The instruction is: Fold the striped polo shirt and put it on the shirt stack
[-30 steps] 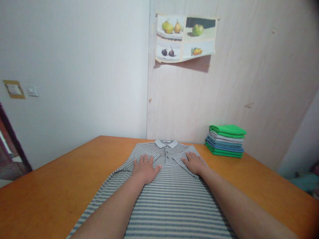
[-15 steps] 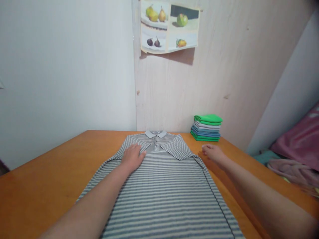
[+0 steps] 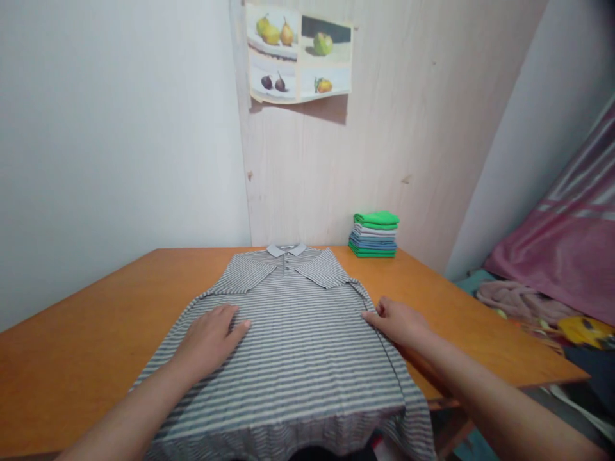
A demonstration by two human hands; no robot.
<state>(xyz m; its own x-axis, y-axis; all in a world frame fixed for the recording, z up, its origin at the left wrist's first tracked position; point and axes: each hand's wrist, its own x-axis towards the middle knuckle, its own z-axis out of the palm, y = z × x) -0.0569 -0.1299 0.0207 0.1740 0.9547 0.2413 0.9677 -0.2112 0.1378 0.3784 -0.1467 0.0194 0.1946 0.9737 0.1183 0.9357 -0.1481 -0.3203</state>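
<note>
A grey striped polo shirt (image 3: 298, 346) lies front up on the orange wooden table (image 3: 86, 333), collar toward the wall, both sleeves folded in over the chest. My left hand (image 3: 209, 336) lies flat on the shirt's left middle with fingers spread, holding nothing. My right hand (image 3: 396, 320) rests at the shirt's right side edge, fingers curled and pressed together on the fabric edge. The shirt's hem hangs over the near table edge.
A stack of folded shirts (image 3: 375, 234), green on top, stands at the table's far right corner by the wall. A fruit poster (image 3: 298, 54) hangs above. To the right of the table lie pink and other clothes (image 3: 542, 282).
Both hands have slid from the chest area toward me. The left one is now on the shirt's middle; the right one has gone to the right side edge. The view has turned right.
</note>
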